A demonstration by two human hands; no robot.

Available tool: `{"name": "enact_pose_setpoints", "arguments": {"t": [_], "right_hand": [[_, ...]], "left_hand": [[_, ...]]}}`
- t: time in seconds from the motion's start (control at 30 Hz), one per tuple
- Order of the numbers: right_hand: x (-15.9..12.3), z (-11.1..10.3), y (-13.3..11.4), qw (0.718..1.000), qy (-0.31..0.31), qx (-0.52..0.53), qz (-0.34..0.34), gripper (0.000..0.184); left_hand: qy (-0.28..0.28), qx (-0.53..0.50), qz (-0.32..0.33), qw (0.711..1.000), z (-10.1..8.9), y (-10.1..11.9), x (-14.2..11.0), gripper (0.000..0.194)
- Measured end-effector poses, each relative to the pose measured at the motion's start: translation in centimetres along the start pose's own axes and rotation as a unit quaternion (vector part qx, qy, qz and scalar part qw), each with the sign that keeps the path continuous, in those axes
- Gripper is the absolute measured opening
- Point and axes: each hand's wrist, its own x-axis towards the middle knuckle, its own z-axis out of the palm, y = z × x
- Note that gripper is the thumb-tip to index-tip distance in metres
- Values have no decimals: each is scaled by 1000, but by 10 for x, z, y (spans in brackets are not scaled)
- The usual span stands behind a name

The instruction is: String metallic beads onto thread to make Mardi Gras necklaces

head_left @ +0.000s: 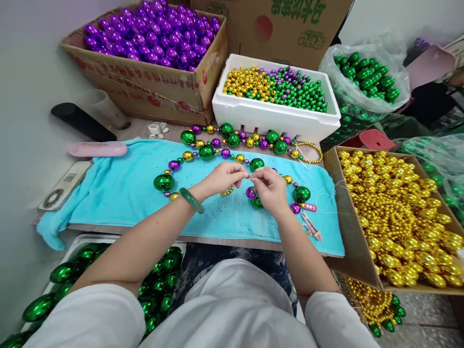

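Note:
My left hand (225, 178), with a green bangle (191, 200) on its wrist, is closed in a pinch. Facing it, my right hand (270, 189) pinches too, and a fine pale thread (248, 178) shows between the fingertips. Below and around both hands lies a bead garland (164, 182) of green, purple and gold balls, partly covered by my right hand. A second, finished-looking strand (233, 139) stretches behind it, with a loop of small gold beads (314, 146) at its right end. Loose clear thread (328, 193) curls to the right, near small scissors (311, 226).
A turquoise towel (119, 193) covers the tabletop. Behind stand a carton of purple beads (145, 87) and a white foam box (275, 118) of small mixed beads. To the right is a carton of gold beads (362, 241); large green beads (159, 299) lie below left.

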Motion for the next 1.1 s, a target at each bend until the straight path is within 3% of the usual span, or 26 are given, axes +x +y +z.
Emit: {"name": "enact_pose_setpoints", "arguments": {"t": [0.13,0.33,0.53,0.7,0.93,1.0,1.1], "right_hand": [[-1,4,2,986,6,124,109,10],[-2,15,0,938,-10,263,225,14],[1,24,-4,940,38,249,231,13],[4,21,-1,935,67,253,238,11],[10,7,12,914,174,258,262,20],[6,5,8,920,162,239,265,19],[-4,6,-3,958,62,178,215,15]], "left_hand": [[27,-66,-57,996,-3,-10,-5,16],[62,-139,-52,987,7,-21,-8,23],[38,-154,-56,986,19,-24,-7,29],[24,-172,-64,983,18,-33,-6,33],[111,-183,-64,975,13,-55,-6,30],[167,-219,-76,958,16,-58,-6,29],[214,-256,-89,939,23,-57,-5,28]]}}
